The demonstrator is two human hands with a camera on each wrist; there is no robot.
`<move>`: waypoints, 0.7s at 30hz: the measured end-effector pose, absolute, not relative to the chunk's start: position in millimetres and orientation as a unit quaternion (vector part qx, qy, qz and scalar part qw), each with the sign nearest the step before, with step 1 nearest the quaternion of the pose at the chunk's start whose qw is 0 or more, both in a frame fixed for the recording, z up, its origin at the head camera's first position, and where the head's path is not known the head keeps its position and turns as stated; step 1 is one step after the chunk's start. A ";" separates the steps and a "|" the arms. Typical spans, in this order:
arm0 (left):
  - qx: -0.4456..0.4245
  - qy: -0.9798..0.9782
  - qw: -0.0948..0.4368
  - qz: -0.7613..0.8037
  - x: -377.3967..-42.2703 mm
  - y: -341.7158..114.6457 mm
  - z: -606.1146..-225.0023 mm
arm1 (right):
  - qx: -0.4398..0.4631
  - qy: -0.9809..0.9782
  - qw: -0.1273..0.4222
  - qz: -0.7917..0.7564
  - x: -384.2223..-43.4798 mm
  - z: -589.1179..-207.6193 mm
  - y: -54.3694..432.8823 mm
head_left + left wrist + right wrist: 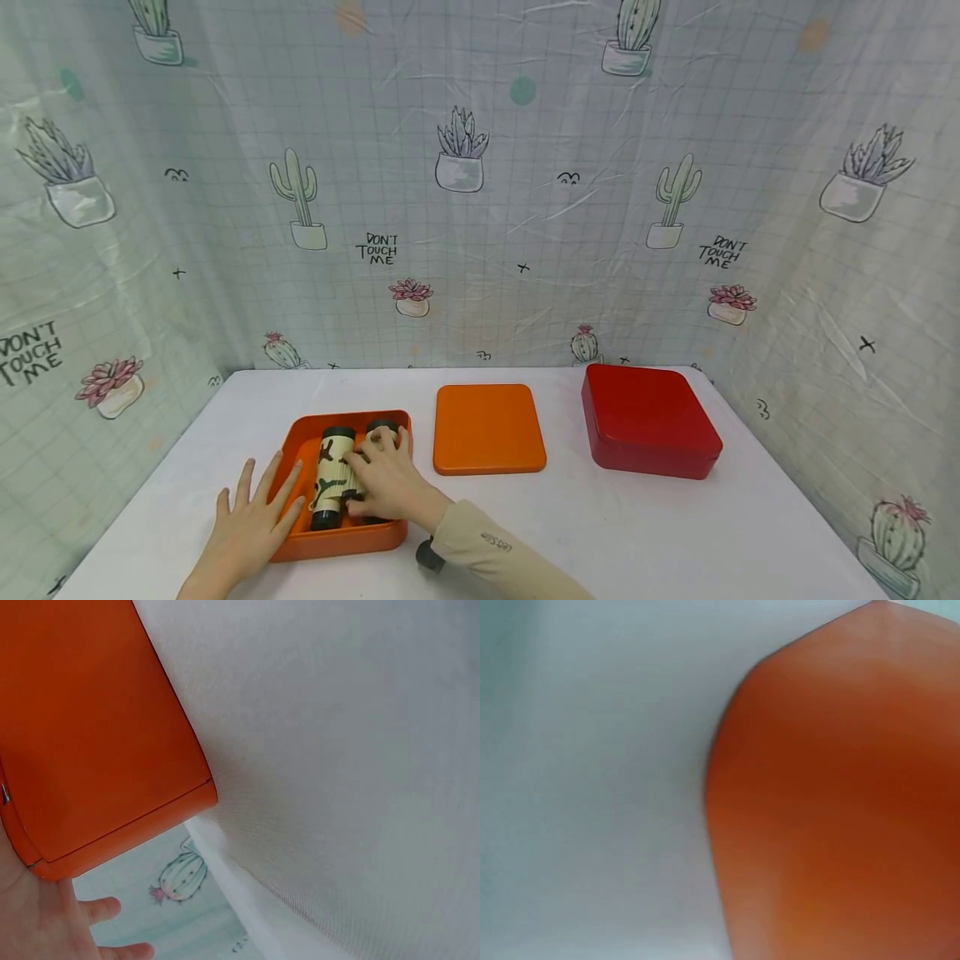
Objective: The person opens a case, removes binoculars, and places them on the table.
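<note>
Landmark: orange box (pixel 337 546), open-topped, on the white table (pixel 570 533). What look like binoculars (pixel 332 467) lie inside it — cream with dark camouflage blotches, black ends, two barrels side by side, right one mostly covered.

Left hand (pixel 251 525) at the orange box's left side, fingers spread wide, fingertips reaching over that edge; nothing gripped. Left wrist view shows the box's outer side with this hand at its edge.

Right hand (pixel 392 482) over the right part of the orange box, on the binoculars; fingers spread and bent over the right barrel, thumb toward the middle — can't tell if they pinch it. Beige sleeve (pixel 498 546) crosses right of the box, partly hiding a dark cylindrical piece (pixel 430 556), identity unclear.

Flat orange square (pixel 489 429) just right of the orange box; red box (pixel 652 421) farther right. Cactus-print curtain (pixel 517 208) behind it all.
</note>
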State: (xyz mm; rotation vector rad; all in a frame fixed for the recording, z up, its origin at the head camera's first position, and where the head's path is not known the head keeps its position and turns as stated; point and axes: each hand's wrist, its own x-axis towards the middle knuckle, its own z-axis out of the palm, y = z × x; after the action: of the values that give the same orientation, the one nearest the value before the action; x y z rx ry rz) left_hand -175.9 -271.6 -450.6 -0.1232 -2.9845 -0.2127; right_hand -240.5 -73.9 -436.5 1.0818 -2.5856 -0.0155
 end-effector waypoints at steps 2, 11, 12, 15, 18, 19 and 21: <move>-0.044 -0.993 0.079 -0.072 -175.5 -271.8 -451.2 | 0.382 -0.908 0.171 -0.003 -239.4 -433.4 -74.0; -0.050 -0.993 0.080 -0.074 -176.1 -273.1 -452.5 | 0.383 -0.906 0.181 0.000 -235.9 -421.2 -70.4; -0.050 -0.993 0.080 -0.074 -176.1 -273.0 -452.4 | 0.382 -0.906 0.180 0.000 -235.6 -420.3 -69.8; -0.049 -0.993 0.080 -0.071 -176.0 -272.7 -452.3 | 0.383 -0.906 0.180 0.001 -234.9 -418.1 -68.1; -0.048 -0.993 0.078 -0.071 -175.5 -272.4 -451.9 | 0.387 -0.903 0.185 0.003 -234.0 -415.4 -66.1; -0.048 -0.993 0.077 -0.071 -175.4 -272.4 -451.8 | 0.389 -0.902 0.187 0.004 -233.4 -414.4 -65.3; -0.049 -0.993 0.076 -0.073 -175.1 -272.5 -451.8 | 0.391 -0.901 0.188 0.007 -231.7 -411.3 -63.4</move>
State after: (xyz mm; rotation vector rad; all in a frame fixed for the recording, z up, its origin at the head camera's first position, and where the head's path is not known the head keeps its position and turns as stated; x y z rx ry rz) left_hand -175.1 -272.5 -451.8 -0.1472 -2.9782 -0.2180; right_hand -231.7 -63.4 -411.3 1.0988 -2.5351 0.0184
